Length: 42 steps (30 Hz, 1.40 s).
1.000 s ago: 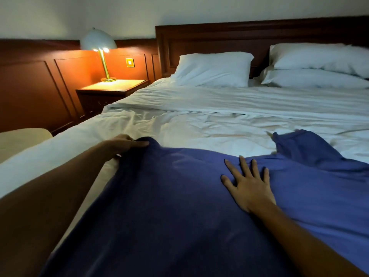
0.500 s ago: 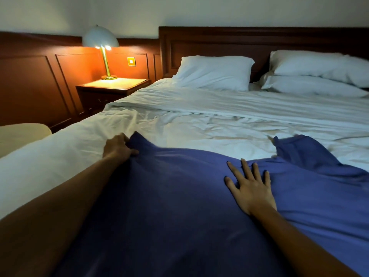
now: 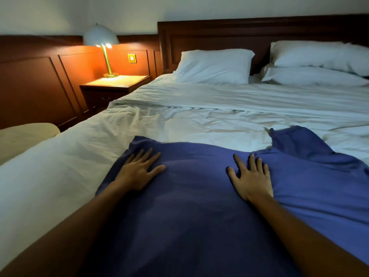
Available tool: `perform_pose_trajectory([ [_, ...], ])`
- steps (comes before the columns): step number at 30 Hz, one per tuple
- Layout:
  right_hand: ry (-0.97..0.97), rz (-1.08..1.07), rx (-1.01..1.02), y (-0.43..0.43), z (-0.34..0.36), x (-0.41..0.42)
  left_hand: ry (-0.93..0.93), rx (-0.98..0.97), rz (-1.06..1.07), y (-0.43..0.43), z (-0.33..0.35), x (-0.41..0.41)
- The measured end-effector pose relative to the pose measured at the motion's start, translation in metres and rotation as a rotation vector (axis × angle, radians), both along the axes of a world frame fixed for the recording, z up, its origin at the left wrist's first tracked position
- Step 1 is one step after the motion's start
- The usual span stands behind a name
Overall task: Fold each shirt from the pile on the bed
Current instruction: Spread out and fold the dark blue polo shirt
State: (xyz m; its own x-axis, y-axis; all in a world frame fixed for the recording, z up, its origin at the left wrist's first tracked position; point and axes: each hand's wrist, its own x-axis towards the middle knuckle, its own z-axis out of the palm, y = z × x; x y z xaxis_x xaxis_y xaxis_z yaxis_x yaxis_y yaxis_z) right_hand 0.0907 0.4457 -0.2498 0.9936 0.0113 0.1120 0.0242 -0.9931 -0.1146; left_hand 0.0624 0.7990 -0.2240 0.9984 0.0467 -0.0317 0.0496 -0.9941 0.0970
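A blue shirt [image 3: 195, 212] lies spread across the near part of the white bed [image 3: 179, 126]. One sleeve [image 3: 295, 140] sticks out toward the far right. My left hand [image 3: 137, 170] rests flat on the shirt near its far left corner, fingers straight and spread. My right hand [image 3: 251, 176] presses flat on the shirt's middle, fingers straight. Neither hand holds any cloth. No pile of other shirts is in view.
White pillows [image 3: 213, 65] lean against the dark wooden headboard [image 3: 209, 35]. A lit lamp [image 3: 103, 47] stands on a nightstand [image 3: 115, 84] left of the bed. A cream seat [image 3: 24, 134] sits at the left edge. Rumpled white sheet lies beyond the shirt.
My left hand let go of the shirt's left corner, which now lies laid down, and moved onto the cloth, lying flat. My right hand stayed flat on the shirt.
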Motion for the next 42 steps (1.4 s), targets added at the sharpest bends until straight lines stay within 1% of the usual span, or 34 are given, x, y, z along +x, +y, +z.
perform_pose_trajectory([
  [2,0.076,0.075,0.001,-0.007,0.004,-0.001,0.034,0.082,0.172,0.017,0.006,0.003],
  [4,0.122,0.136,-0.002,-0.016,0.007,-0.008,0.027,0.045,0.268,0.007,0.015,0.0],
  [5,0.131,0.152,-0.007,-0.018,0.007,-0.013,0.0,-0.01,0.243,-0.006,0.02,-0.007],
  [6,0.136,0.158,-0.014,-0.02,0.008,-0.018,-0.037,-0.068,0.159,-0.022,0.023,-0.017],
  [8,0.153,0.163,-0.027,-0.021,0.01,-0.032,-0.054,-0.166,-0.106,-0.053,0.021,-0.059],
  [9,0.165,0.169,-0.031,-0.022,0.01,-0.041,-0.017,-0.17,-0.219,-0.062,0.016,-0.085],
  [10,0.175,0.173,-0.033,-0.023,0.011,-0.052,0.033,-0.126,-0.279,-0.061,0.011,-0.11],
  [11,0.181,0.174,-0.035,-0.024,0.012,-0.063,0.067,-0.068,-0.278,-0.052,0.007,-0.129],
  [13,0.206,0.179,-0.044,-0.029,0.016,-0.089,0.088,-0.001,-0.155,-0.019,0.009,-0.146],
  [16,0.256,0.181,-0.041,-0.037,0.021,-0.137,0.221,0.108,0.15,0.027,0.03,-0.151],
  [17,0.269,0.176,-0.033,-0.039,0.023,-0.153,0.27,0.103,0.223,0.035,0.036,-0.156],
  [19,0.29,0.173,-0.026,-0.041,0.027,-0.183,0.28,0.012,0.294,0.038,0.043,-0.177],
  [20,0.295,0.172,-0.029,-0.041,0.03,-0.197,0.248,-0.01,0.274,0.033,0.042,-0.19],
  [21,0.294,0.171,-0.036,-0.04,0.032,-0.211,0.194,0.005,0.199,0.025,0.041,-0.205],
  [23,0.295,0.17,-0.04,-0.038,0.036,-0.238,0.102,0.051,-0.032,0.01,0.034,-0.237],
  [24,0.292,0.169,-0.035,-0.038,0.038,-0.249,0.107,0.067,-0.124,0.006,0.031,-0.253],
  [25,0.289,0.169,-0.024,-0.037,0.039,-0.259,0.132,0.071,-0.153,0.008,0.029,-0.267],
  [26,0.289,0.165,-0.011,-0.037,0.042,-0.268,0.152,0.072,-0.132,0.016,0.027,-0.276],
  [28,0.294,0.165,0.006,-0.038,0.045,-0.282,0.21,0.17,-0.005,0.041,0.033,-0.28],
  [29,0.295,0.182,0.029,-0.041,0.048,-0.289,0.264,0.244,0.067,0.05,0.04,-0.278],
  [30,0.313,0.202,0.082,-0.045,0.052,-0.296,0.298,0.27,0.12,0.051,0.05,-0.276],
  [31,0.314,0.227,0.171,-0.05,0.058,-0.302,0.271,0.264,0.125,0.044,0.058,-0.273],
  [33,0.27,0.237,0.387,-0.063,0.071,-0.31,0.121,0.163,0.053,0.006,0.068,-0.271],
  [34,0.222,0.238,0.45,-0.068,0.077,-0.314,0.071,0.057,0.011,-0.024,0.073,-0.271],
  [35,0.165,0.231,0.448,-0.075,0.079,-0.316,0.038,-0.048,-0.035,-0.055,0.075,-0.273],
  [36,0.115,0.214,0.376,-0.081,0.081,-0.321,0.017,-0.112,-0.095,-0.087,0.077,-0.279],
  [37,0.085,0.202,0.287,-0.088,0.077,-0.323,0.002,-0.135,-0.165,-0.117,0.077,-0.285],
  [39,0.144,0.167,0.061,-0.101,0.065,-0.332,0.051,-0.16,-0.285,-0.16,0.067,-0.299],
  [41,0.233,0.115,-0.104,-0.122,0.054,-0.345,0.131,-0.143,-0.327,-0.167,0.047,-0.312],
  [42,0.246,0.095,-0.131,-0.134,0.048,-0.353,0.121,-0.123,-0.308,-0.157,0.035,-0.319],
])
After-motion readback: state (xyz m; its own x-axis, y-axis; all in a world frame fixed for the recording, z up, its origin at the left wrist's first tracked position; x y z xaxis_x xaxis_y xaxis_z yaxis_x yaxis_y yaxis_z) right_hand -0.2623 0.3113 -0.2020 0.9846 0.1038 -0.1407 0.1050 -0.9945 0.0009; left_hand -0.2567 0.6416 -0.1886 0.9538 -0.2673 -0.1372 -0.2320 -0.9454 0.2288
